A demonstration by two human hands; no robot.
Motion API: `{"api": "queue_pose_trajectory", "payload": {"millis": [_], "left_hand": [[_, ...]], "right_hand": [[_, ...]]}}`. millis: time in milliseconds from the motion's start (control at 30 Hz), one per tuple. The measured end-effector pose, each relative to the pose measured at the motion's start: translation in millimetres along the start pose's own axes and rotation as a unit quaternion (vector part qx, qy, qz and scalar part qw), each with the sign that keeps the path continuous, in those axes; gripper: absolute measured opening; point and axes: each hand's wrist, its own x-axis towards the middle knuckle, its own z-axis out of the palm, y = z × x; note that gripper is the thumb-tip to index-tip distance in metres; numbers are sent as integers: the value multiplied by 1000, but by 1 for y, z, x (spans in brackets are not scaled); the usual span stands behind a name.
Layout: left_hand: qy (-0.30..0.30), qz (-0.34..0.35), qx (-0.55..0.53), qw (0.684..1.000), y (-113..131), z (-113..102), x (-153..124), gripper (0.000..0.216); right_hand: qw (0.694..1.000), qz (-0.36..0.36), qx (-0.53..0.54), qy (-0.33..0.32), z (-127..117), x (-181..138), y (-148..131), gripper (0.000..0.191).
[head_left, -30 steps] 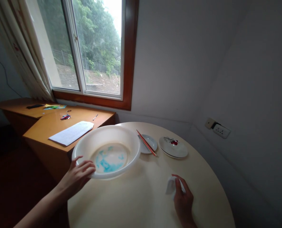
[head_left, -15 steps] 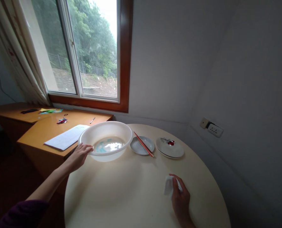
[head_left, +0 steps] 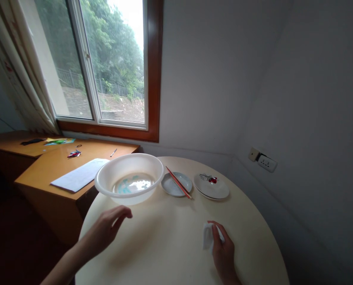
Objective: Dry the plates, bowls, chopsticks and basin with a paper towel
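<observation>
My left hand (head_left: 112,222) hovers over the table just in front of the white plastic basin (head_left: 145,160), apart from its rim. Its fingers bend loosely, the thumb stands away from them, and nothing shows in the grasp. The basin holds some water, with a blue pattern showing at its bottom. On the right, my right hand (head_left: 223,249) grips a folded white tissue (head_left: 207,236) between thumb and fingers, low over the tabletop. Part of the tissue is hidden by the fingers.
On the round cream table (head_left: 158,245), red-and-wood chopsticks (head_left: 180,184) lie across a grey-white plate (head_left: 168,188). Beside it are stacked white plates (head_left: 216,190) with a red flower. A wooden desk (head_left: 42,174) carries white paper (head_left: 78,175) and small items. A wall socket (head_left: 267,163) is at right.
My left hand has let go of the basin's rim and moved towards me and right, over the table. My right hand still grips the tissue, with little movement.
</observation>
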Motion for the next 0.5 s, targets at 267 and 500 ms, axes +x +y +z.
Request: {"api": "queue_pose_trajectory", "payload": {"millis": [267,500], "left_hand": [[-150,-74,-274,947,25,104,29,21],[-60,-264,-565,779,21,177,51,47]], "right_hand": [[1000,16,-5,-12,-1,1,0,52],[1000,12,-6,-28,3,2,8,52]]}}
